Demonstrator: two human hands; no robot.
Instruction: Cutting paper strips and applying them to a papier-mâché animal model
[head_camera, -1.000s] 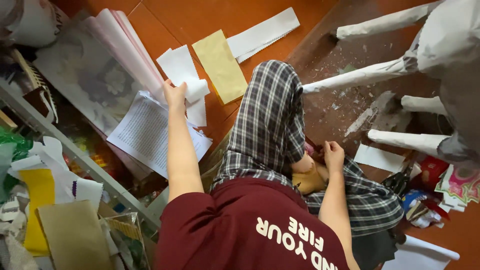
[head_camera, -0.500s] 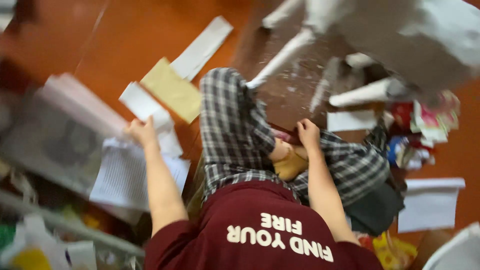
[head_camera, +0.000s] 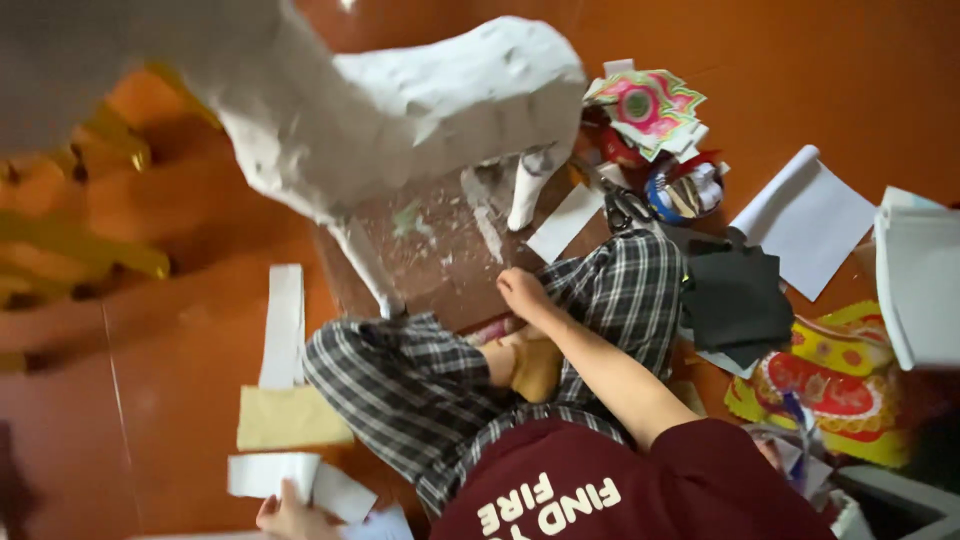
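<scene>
two hands apart: left hand (head_camera: 285, 515) fingers pinch a white paper sheet (head_camera: 300, 482) on the floor; right hand (head_camera: 522, 292), fingers curled, near the papier-mâché animal's leg (head_camera: 524, 190). risk: sheet tearing if yanked.

Open orange floor (head_camera: 180, 400) leftward; white paper animal figure (head_camera: 400, 110) ahead.

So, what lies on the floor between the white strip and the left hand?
A tan paper sheet lies between the white strip and the left hand, in the head view.
</scene>
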